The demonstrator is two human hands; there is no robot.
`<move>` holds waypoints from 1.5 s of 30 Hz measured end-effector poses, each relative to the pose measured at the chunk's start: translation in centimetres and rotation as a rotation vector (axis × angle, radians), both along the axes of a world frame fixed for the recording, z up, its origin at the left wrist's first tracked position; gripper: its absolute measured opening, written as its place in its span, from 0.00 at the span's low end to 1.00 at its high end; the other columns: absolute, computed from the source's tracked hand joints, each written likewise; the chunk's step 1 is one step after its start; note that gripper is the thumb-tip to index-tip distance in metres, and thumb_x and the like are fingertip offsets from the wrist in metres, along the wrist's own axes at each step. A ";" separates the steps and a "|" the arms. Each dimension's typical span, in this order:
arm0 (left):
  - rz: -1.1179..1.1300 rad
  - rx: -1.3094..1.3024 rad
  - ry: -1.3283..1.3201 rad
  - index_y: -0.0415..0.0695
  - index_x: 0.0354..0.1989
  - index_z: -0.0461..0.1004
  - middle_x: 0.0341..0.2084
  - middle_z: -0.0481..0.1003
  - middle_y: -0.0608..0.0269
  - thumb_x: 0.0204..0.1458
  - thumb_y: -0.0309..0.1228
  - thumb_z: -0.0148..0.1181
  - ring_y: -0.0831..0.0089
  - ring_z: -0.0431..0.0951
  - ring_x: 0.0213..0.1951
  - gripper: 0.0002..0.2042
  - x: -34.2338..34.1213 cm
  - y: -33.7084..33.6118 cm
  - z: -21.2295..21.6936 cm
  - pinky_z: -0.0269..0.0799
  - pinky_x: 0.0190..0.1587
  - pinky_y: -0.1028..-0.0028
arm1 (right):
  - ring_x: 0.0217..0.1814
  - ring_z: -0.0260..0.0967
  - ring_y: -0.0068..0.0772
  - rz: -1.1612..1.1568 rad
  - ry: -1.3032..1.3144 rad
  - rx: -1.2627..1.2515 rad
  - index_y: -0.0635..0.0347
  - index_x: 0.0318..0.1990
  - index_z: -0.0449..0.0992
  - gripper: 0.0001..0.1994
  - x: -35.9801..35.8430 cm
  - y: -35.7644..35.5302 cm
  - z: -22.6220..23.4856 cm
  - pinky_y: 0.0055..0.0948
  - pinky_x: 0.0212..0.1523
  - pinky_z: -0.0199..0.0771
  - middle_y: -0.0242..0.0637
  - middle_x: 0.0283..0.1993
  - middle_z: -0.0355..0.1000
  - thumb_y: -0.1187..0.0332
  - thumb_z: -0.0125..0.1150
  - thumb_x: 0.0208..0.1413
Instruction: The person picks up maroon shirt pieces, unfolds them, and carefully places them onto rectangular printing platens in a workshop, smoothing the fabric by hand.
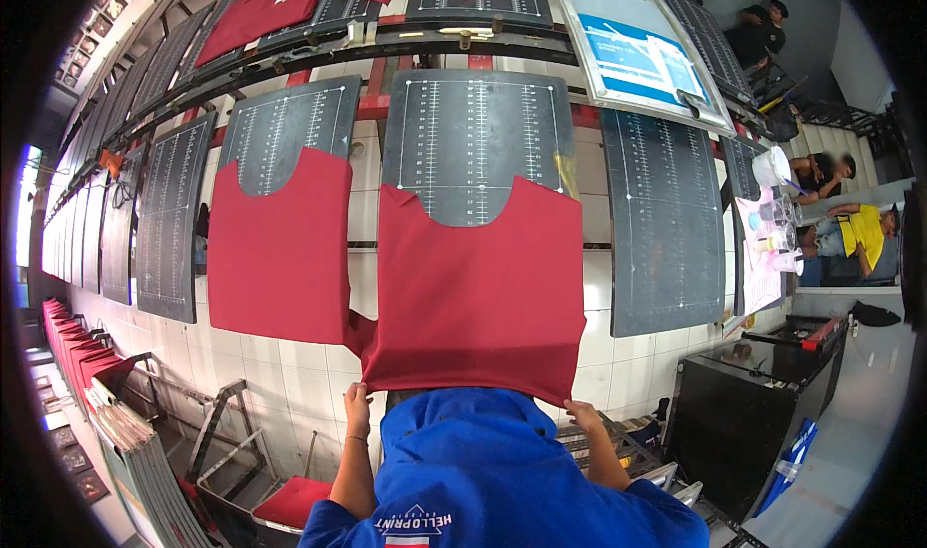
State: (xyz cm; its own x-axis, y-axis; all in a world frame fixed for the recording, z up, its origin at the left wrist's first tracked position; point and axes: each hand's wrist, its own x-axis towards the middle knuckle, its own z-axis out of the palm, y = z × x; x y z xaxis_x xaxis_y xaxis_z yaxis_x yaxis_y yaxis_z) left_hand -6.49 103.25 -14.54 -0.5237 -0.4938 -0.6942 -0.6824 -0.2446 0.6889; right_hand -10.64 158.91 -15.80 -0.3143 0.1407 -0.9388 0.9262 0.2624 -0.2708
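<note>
White floor tiles run under a long row of dark, ruled printing boards that curves from the left edge across the middle of the frame. Nearest, at the bottom centre, the person's blue shirt point(483, 461) fills the view, with both forearms rising from it. The left hand point(357, 400) grips the lower left corner of a red garment point(478, 292), fingers curled and pinching the hem. The right hand point(583, 415) holds the lower right corner of the same hem; its fingers are bent over the edge, though how tightly they close cannot be told. The garment hangs flat over the centre board point(480, 133), its neckline leaving the board's upper, ruled part bare. Just left, touching its side, a second red garment point(280, 249) lies on the neighbouring board point(290, 123). To the right a bare board point(664, 229) stands uncovered. At lower right sits a black cabinet point(753, 403). Higher, at upper right, a framed screen with a blue panel point(637, 51) rests on the rail. More red garments point(261, 12) lie along the top edge.
</note>
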 end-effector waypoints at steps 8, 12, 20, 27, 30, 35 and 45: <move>-0.497 -0.733 0.251 0.37 0.40 0.74 0.29 0.73 0.52 0.56 0.24 0.53 0.60 0.74 0.33 0.07 -11.9 2.2 9.0 0.69 0.37 0.68 | 0.38 0.75 0.39 0.948 -0.151 -0.032 0.63 0.43 0.79 0.29 -11.0 -2.1 3.8 0.37 0.43 0.73 0.42 0.39 0.78 0.42 0.53 0.57; -0.705 -1.037 0.539 0.39 0.52 0.70 0.45 0.70 0.47 0.55 0.22 0.53 0.52 0.69 0.48 0.16 -26.7 1.9 12.3 0.66 0.51 0.61 | 0.52 0.73 0.40 0.630 0.745 -0.083 0.64 0.56 0.69 0.22 -28.8 -13.4 16.8 0.36 0.53 0.71 0.45 0.51 0.74 0.57 0.54 0.62; -0.923 -1.170 0.615 0.42 0.43 0.73 0.49 0.70 0.54 0.53 0.25 0.57 0.53 0.68 0.49 0.09 -41.2 -0.6 9.7 0.65 0.50 0.58 | 0.42 0.66 0.41 0.869 1.445 0.583 0.57 0.42 0.76 0.09 -42.4 -18.9 11.5 0.41 0.47 0.63 0.36 0.39 0.72 0.67 0.60 0.55; -0.884 -0.964 0.649 0.42 0.34 0.69 0.28 0.75 0.49 0.56 0.29 0.56 0.47 0.75 0.30 0.05 -45.4 -0.8 10.2 0.70 0.32 0.57 | 0.40 0.71 0.54 0.636 1.444 0.318 0.61 0.37 0.73 0.05 -46.0 -16.9 11.7 0.42 0.38 0.71 0.47 0.37 0.73 0.69 0.57 0.59; -0.976 -1.013 0.657 0.42 0.31 0.66 0.25 0.75 0.50 0.58 0.35 0.55 0.47 0.75 0.28 0.10 -48.6 -1.8 10.3 0.68 0.28 0.56 | 0.36 0.73 0.51 0.753 1.462 0.445 0.57 0.37 0.74 0.07 -48.5 -16.6 12.1 0.42 0.34 0.72 0.41 0.35 0.75 0.65 0.57 0.59; -1.041 -1.071 0.614 0.42 0.29 0.65 0.21 0.73 0.51 0.59 0.40 0.55 0.47 0.74 0.27 0.14 -51.4 -1.9 9.7 0.68 0.27 0.56 | 0.31 0.73 0.47 0.790 1.499 0.574 0.52 0.35 0.74 0.07 -51.2 -17.1 11.0 0.42 0.29 0.71 0.34 0.33 0.73 0.61 0.56 0.60; -1.035 -1.176 0.606 0.42 0.27 0.65 0.22 0.73 0.53 0.58 0.41 0.54 0.48 0.74 0.26 0.15 -53.8 -2.1 8.7 0.68 0.27 0.56 | 0.30 0.73 0.44 0.837 1.529 0.693 0.51 0.34 0.74 0.07 -53.5 -17.7 9.6 0.40 0.27 0.71 0.32 0.31 0.71 0.60 0.56 0.59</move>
